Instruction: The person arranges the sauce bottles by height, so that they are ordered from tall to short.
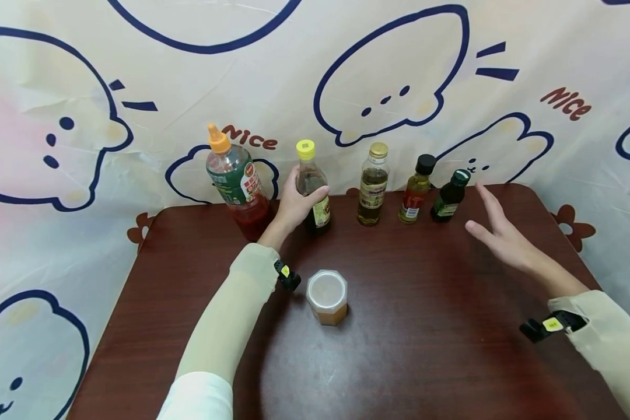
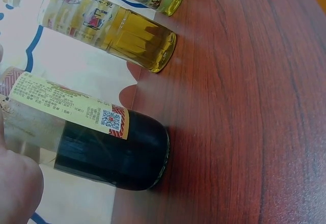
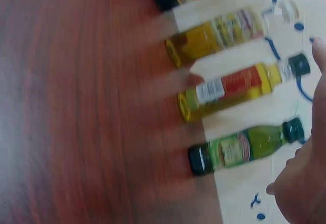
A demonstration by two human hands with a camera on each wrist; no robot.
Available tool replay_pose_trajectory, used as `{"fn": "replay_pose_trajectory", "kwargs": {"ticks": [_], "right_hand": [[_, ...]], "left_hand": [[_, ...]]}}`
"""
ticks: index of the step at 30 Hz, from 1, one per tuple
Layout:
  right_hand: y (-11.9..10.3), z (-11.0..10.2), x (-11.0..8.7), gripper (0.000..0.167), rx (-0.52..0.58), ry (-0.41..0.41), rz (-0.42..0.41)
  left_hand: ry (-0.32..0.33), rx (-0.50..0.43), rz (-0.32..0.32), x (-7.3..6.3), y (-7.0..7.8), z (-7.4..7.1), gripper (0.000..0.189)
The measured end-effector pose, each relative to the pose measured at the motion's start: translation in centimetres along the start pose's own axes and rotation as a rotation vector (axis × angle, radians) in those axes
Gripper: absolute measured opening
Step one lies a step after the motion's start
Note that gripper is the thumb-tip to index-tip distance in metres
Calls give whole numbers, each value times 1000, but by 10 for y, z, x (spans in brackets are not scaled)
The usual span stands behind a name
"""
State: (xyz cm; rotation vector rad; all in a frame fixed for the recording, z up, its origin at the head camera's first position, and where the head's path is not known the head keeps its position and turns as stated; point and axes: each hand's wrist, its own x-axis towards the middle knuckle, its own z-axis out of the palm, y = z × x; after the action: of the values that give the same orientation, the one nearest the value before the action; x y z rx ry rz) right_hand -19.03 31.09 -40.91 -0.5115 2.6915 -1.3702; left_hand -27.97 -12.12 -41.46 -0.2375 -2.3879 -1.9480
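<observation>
My left hand (image 1: 294, 204) grips a yellow-capped sauce bottle (image 1: 321, 216), its thumb across the front and the fingers partly hidden. The bottle stands upright, with dark liquid in its lower part; in the left wrist view the dark liquid (image 2: 112, 152) shows below a yellow label. Off to the right, my right hand (image 1: 504, 233) is held with fingers extended, apart from the small green bottle (image 1: 450, 197) nearest it. That green bottle (image 3: 249, 147) has a dark green cap and green label.
Left of the gripped bottle stands a large red sauce bottle (image 1: 241, 186) with an orange nozzle cap. A gold-capped oil bottle (image 1: 373, 189) and a black-capped oil bottle (image 1: 416, 192) stand to the right. A lidded jar (image 1: 328, 294) sits nearer on the brown table (image 1: 425, 350).
</observation>
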Motion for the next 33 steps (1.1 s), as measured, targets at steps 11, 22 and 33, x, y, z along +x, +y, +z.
{"fn": "replay_pose_trajectory", "kwargs": {"ticks": [11, 22, 33], "right_hand": [[-37, 30, -14, 87, 79, -116, -162], [-62, 65, -20, 98, 107, -230, -249], [-73, 103, -14, 101, 156, -333, -336]], "left_hand": [[0, 7, -1, 0, 1, 0, 65], [-1, 12, 5, -1, 0, 0, 70], [-6, 6, 11, 0, 0, -1, 69]]}}
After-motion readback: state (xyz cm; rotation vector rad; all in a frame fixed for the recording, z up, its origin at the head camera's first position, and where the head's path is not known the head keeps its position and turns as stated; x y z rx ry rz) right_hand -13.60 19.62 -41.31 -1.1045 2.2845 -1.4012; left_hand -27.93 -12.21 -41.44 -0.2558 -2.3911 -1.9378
